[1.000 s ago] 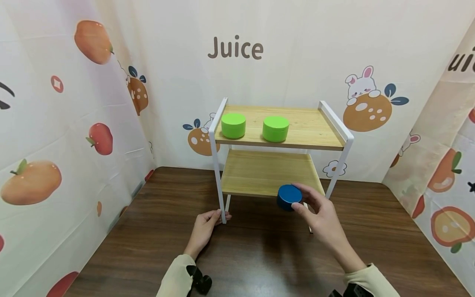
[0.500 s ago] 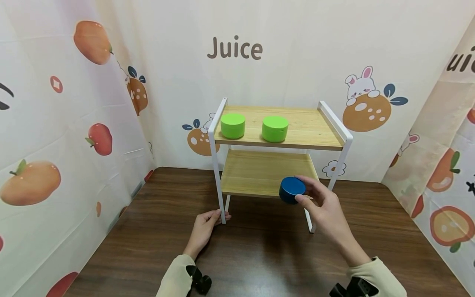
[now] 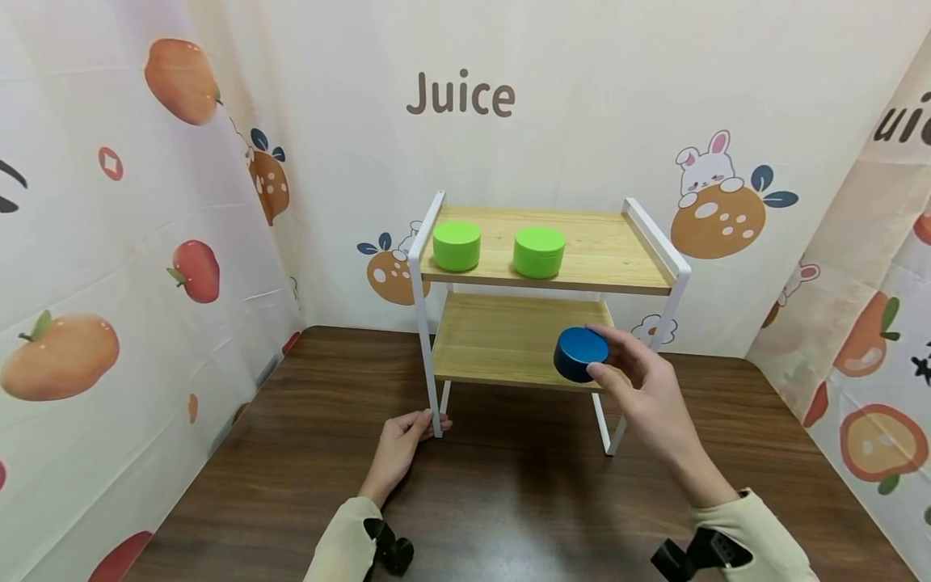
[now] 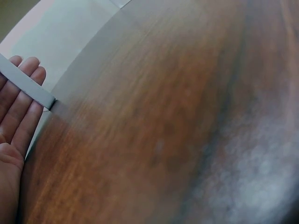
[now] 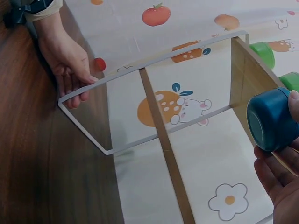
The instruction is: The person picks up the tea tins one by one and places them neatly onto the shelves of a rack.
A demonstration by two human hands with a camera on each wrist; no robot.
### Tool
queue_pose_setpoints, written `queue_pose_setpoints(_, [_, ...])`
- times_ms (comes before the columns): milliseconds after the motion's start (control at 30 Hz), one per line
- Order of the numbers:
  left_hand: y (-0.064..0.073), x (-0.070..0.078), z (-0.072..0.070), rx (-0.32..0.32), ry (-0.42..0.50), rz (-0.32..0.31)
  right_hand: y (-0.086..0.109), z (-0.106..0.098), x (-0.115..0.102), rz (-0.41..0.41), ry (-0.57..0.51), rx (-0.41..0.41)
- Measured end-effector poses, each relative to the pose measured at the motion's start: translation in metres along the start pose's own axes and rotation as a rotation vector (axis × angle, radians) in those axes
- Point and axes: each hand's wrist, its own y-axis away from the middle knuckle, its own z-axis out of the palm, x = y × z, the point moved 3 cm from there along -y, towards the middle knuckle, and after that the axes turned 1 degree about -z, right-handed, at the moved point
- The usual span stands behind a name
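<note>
A small two-tier shelf rack (image 3: 553, 282) with wooden boards and white legs stands on the table. At its front left leg (image 3: 426, 364), my left hand (image 3: 398, 446) pinches low down, thumb in front and fingers behind; in the left wrist view those fingers (image 4: 21, 105) lie behind the white leg. My right hand (image 3: 647, 388) holds a round blue lidded jar (image 3: 580, 354) between thumb and fingertips, in front of the lower board (image 3: 502, 335). Two round green jars (image 3: 457, 246) sit on the top board, one at the left and one near the middle.
The dark wooden table (image 3: 291, 485) runs under the rack. Behind and at both sides hangs a pale curtain (image 3: 553, 121) printed with fruit and rabbits. White side rails (image 3: 658, 242) border the top board.
My right hand has lifted the blue jar and carried it slightly right, from below the lower board's front edge to in front of that board. My left hand stays at the leg.
</note>
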Motion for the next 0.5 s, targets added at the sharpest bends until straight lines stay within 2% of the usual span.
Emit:
queue_pose_setpoints(233, [-0.001,0.000,0.000,-0.001,-0.009,-0.002,-0.006,-0.009,-0.009,-0.034,-0.003,0.017])
queue_pose_setpoints(500, [0.001,0.000,0.000,-0.005,-0.022,0.009,-0.012,-0.017,-0.020,-0.023,0.024,0.030])
